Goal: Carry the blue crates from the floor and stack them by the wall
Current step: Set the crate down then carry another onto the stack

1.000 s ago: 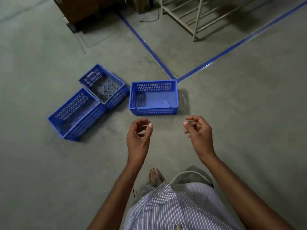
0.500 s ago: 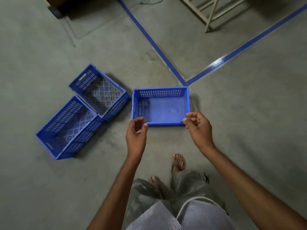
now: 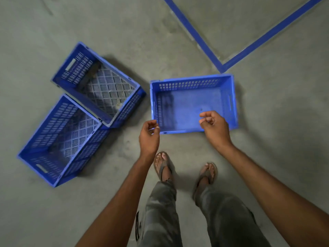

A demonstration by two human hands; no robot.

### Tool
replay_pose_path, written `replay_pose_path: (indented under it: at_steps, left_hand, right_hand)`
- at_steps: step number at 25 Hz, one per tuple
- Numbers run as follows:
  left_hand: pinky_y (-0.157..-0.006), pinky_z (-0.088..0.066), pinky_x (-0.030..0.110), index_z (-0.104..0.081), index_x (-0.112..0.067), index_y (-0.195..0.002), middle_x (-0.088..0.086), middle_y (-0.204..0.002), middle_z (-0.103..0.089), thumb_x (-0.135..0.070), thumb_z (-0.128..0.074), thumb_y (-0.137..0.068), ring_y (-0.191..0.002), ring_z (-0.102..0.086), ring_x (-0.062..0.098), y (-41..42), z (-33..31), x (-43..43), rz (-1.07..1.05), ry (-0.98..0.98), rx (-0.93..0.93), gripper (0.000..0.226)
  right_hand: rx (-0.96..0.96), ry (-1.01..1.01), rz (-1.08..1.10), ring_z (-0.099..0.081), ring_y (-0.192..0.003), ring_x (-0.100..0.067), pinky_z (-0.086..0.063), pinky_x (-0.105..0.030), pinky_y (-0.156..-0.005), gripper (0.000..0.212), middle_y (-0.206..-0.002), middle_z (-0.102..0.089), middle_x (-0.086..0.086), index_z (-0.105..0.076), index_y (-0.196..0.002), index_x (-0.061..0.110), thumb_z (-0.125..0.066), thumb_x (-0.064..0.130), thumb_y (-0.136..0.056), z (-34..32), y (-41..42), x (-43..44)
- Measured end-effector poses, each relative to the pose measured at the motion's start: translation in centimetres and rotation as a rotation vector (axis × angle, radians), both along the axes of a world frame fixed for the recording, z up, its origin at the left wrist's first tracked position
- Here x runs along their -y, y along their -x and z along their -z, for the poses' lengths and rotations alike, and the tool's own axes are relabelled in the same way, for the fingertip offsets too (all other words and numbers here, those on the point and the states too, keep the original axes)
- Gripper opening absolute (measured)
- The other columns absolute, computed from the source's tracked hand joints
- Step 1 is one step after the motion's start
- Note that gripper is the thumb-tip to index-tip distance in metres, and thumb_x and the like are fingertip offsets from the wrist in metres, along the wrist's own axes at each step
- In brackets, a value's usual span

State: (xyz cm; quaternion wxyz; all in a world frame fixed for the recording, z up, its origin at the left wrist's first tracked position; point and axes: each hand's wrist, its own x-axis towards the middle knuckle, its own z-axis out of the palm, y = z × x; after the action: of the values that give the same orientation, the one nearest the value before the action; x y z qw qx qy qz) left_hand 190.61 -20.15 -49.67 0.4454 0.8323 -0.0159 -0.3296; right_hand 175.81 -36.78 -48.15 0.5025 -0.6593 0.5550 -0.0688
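Observation:
Three blue slatted crates lie on the grey floor. The nearest crate (image 3: 188, 104) is upright and empty, right in front of my feet. My left hand (image 3: 149, 138) hovers at its near left corner, fingers loosely curled and holding nothing. My right hand (image 3: 214, 128) hangs over its near right part, fingers also curled and empty. To the left, a second crate (image 3: 105, 88) leans tilted against a third crate (image 3: 58, 139).
A blue tape line (image 3: 201, 38) forms a corner on the floor just beyond the nearest crate. My two feet in sandals (image 3: 162, 166) stand right behind that crate. Bare concrete floor spreads to the right and far left.
I have stepped closer and looked further down; the crates appear nearer and larger. Both hands moved forward over the near edge of the nearest crate. The furniture at the top left the view.

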Motion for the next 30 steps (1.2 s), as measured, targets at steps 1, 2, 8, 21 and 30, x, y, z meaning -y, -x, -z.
replay_pose_path:
  at_steps: [1,2,8,21,30]
  left_hand:
    - [-0.084,-0.052,0.023,-0.064,-0.018,-0.109,-0.005,-0.102,-0.071,-0.006,-0.062,-0.092,-0.086,-0.066,0.007,-1.3,2.4,-0.4,0.011,-0.027,-0.011,0.02]
    - [-0.085,-0.052,0.022,-0.064,-0.019,-0.108,-0.006,-0.102,-0.07,-0.007,-0.062,-0.093,-0.084,-0.066,0.003,-2.4,4.7,-0.6,0.025,-0.045,-0.02,0.02]
    - [-0.085,-0.048,0.022,-0.066,-0.011,-0.118,0.0,-0.112,-0.072,-0.004,-0.055,-0.094,-0.09,-0.064,0.006,-6.9,17.8,-1.8,-0.122,-0.1,-0.139,0.027]
    - [-0.074,-0.047,0.025,-0.066,-0.011,-0.111,0.002,-0.101,-0.074,0.001,-0.043,-0.098,-0.085,-0.071,0.012,-8.7,29.0,-5.1,-0.158,-0.086,-0.467,0.029]
    - [-0.083,-0.047,0.029,-0.066,-0.018,-0.106,-0.002,-0.102,-0.074,-0.002,-0.043,-0.1,-0.088,-0.071,0.01,-10.9,25.5,-6.4,-0.225,-0.068,-0.39,0.029]
  right_hand:
    - [-0.024,-0.015,-0.009,-0.066,-0.078,-0.014,-0.055,-0.04,-0.082,0.018,-0.075,-0.066,0.013,-0.065,-0.091,0.032,-0.063,0.015,-0.083,2.4,-1.3,-0.6]
    - [-0.04,-0.031,-0.017,-0.066,-0.079,-0.014,-0.055,-0.038,-0.083,0.02,-0.076,-0.066,0.014,-0.065,-0.092,0.031,-0.064,0.012,-0.084,4.8,-2.5,-1.1]
    - [-0.22,-0.091,-0.215,-0.069,-0.102,-0.021,-0.053,-0.031,-0.091,0.023,-0.102,-0.076,0.0,-0.073,-0.105,0.02,-0.059,0.017,-0.088,19.3,-8.6,-4.8]
    - [-0.283,-0.092,-0.381,-0.059,-0.074,-0.029,-0.046,-0.033,-0.063,0.035,-0.072,-0.064,-0.007,-0.062,-0.076,0.012,-0.051,0.044,-0.088,31.2,-17.2,-10.1]
    - [-0.318,-0.11,-0.433,-0.062,-0.071,-0.032,-0.043,-0.031,-0.057,0.032,-0.067,-0.062,-0.011,-0.057,-0.066,0.01,-0.06,0.041,-0.077,29.2,-18.8,-9.1]
